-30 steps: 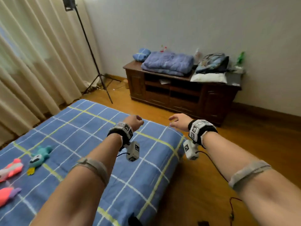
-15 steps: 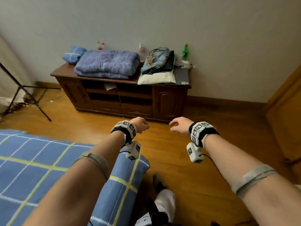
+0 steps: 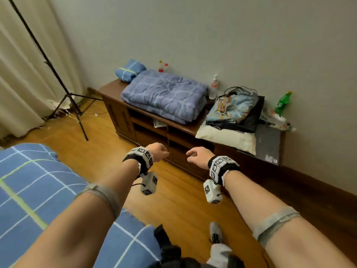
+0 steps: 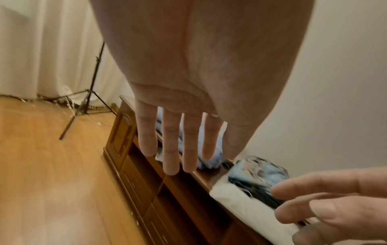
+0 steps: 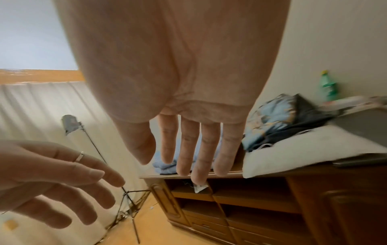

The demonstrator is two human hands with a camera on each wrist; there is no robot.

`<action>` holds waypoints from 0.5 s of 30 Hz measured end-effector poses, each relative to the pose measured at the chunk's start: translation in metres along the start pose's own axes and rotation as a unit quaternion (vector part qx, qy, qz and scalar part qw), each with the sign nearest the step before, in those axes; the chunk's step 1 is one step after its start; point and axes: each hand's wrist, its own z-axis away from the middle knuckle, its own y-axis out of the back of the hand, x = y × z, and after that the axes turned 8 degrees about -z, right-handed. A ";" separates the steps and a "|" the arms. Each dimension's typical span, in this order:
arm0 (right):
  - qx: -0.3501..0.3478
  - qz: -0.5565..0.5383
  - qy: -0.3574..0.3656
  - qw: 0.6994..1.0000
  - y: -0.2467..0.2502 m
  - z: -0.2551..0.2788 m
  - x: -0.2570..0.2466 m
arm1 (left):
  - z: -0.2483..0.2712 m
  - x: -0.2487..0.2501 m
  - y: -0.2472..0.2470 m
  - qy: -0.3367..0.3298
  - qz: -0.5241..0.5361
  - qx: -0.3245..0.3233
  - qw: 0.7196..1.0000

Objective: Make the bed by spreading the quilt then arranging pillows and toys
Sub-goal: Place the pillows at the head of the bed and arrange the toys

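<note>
A folded blue checked quilt (image 3: 164,95) lies on top of a dark wooden cabinet (image 3: 123,120) against the wall, with a small blue pillow (image 3: 129,70) behind it at the left end. A white pillow (image 3: 226,138) lies at the cabinet's right under a pile of clothes. My left hand (image 3: 159,151) and right hand (image 3: 196,156) hang side by side in the air short of the cabinet front, fingers straight and spread, holding nothing. The left hand (image 4: 173,140) and the right hand (image 5: 192,149) show spread fingers in the wrist views. The bed (image 3: 29,180) with its blue checked sheet is at the lower left.
A black tripod stand (image 3: 71,101) rises by the cream curtain (image 3: 19,74) at the left. Bottles stand on the cabinet, among them a green bottle (image 3: 282,102). A grey flat item (image 3: 268,146) lies at the cabinet's right end. Wooden floor (image 3: 173,200) separates bed and cabinet.
The view has swung off the bed and toys toward the cabinet, which is nearer now. Both hands stay raised and empty, their fingers more spread.
</note>
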 end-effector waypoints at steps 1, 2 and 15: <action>-0.018 0.013 0.019 1.000 0.002 -0.030 -0.012 | -0.016 -0.012 0.013 0.014 0.000 0.011 1.000; -0.039 0.027 0.036 0.998 0.002 -0.062 -0.025 | -0.032 -0.027 0.025 0.033 -0.002 0.018 0.999; -0.239 0.255 0.253 0.902 -0.047 -0.438 -0.240 | -0.164 -0.239 0.145 0.316 0.106 0.131 0.934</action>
